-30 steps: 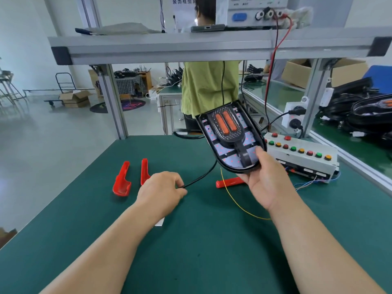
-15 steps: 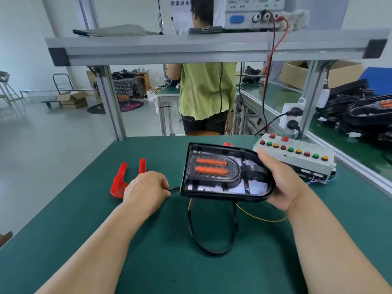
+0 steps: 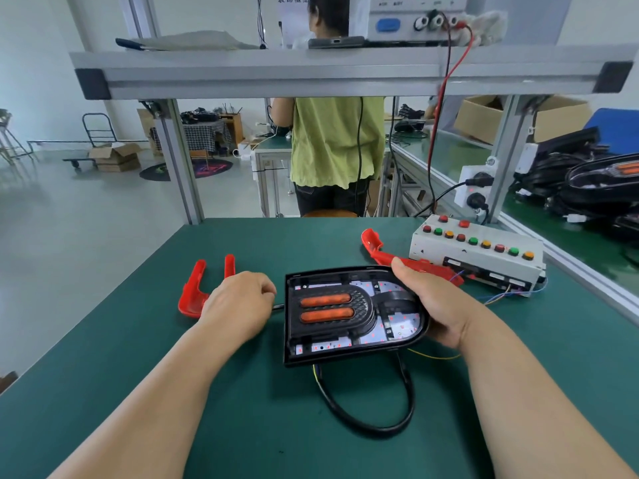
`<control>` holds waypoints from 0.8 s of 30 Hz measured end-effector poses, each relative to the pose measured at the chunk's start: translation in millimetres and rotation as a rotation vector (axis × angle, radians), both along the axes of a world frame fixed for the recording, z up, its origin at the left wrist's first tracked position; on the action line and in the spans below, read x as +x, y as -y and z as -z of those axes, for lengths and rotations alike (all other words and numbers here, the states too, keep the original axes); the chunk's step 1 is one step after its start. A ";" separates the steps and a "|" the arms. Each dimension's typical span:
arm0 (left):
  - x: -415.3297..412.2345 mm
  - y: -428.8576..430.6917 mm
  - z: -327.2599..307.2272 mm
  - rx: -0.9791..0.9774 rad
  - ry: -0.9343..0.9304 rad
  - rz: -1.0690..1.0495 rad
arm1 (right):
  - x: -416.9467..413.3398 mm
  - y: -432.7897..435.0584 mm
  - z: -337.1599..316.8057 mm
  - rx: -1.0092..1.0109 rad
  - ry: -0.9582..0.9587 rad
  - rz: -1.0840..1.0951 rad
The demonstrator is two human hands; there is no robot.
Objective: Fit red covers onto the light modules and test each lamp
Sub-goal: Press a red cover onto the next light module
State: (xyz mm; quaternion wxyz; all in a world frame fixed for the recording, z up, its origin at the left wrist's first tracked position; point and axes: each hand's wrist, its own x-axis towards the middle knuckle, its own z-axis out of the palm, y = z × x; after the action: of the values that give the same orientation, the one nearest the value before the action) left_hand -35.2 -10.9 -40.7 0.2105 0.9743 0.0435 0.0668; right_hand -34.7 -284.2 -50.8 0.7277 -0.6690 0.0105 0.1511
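A black light module [image 3: 349,314] with two orange lenses lies face up just above the green table [image 3: 138,375]. My right hand [image 3: 432,309] grips its rounded right end. My left hand [image 3: 238,305] is at its left side, fingers curled around the black cable [image 3: 373,420] that loops below the module. A red cover [image 3: 195,292] lies on the table left of my left hand. Another red cover [image 3: 408,259] lies behind the module, near the button box.
A white test box [image 3: 477,254] with red, green and orange buttons stands at the right rear. An aluminium frame shelf [image 3: 345,70] spans overhead with a power supply [image 3: 415,19] on it. A person in a green shirt [image 3: 335,140] stands beyond the table.
My right hand has turned the module from upright to flat and lowered it toward the table, lenses now pointing left. My left hand stayed at the cable.
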 end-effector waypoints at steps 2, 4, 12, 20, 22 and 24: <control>1.6 0.5 0.6 -0.039 0.033 -0.011 | 1.0 0.0 0.9 -0.045 0.000 -0.020; 2.6 0.6 0.4 -0.048 0.078 -0.046 | 1.9 -0.5 1.6 -0.085 0.007 -0.020; 10.2 -34.7 -11.7 -0.166 0.185 -0.204 | 6.1 1.0 6.4 -0.154 0.015 0.020; 13.1 -43.7 -5.6 0.036 -0.126 0.043 | 10.1 2.5 11.0 -0.154 0.000 0.005; 13.4 -40.8 -3.3 0.128 -0.136 0.031 | 10.4 3.0 11.3 -0.151 0.001 -0.003; 13.4 -40.2 0.5 0.092 -0.123 0.008 | 10.4 3.1 11.2 -0.144 0.001 -0.004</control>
State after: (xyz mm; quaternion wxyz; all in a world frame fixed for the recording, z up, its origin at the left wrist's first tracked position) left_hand -21.8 29.3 -41.2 0.1629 0.9854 0.0492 0.0080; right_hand -24.3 -287.3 -62.0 0.6773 -0.7198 0.0196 0.1511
